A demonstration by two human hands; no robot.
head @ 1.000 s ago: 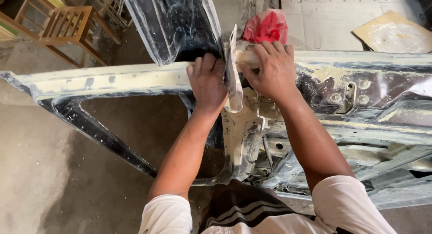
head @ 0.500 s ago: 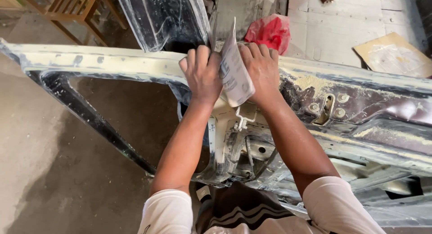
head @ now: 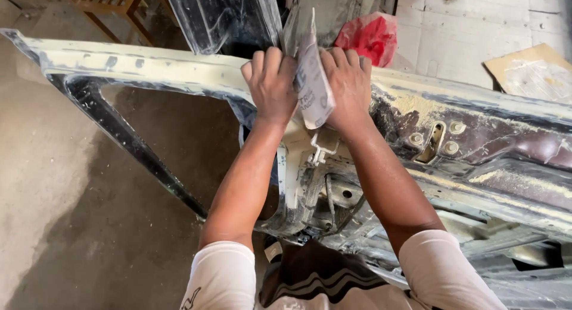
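Both the left hand (head: 273, 86) and right hand (head: 348, 86) press the sandpaper sheet (head: 313, 83) onto the car door (head: 149, 69) edge — a slip could scrape knuckles on bare metal.

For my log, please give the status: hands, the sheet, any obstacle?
Left hand and right hand both pressing sandpaper sheet onto car door frame. Nothing blocking.
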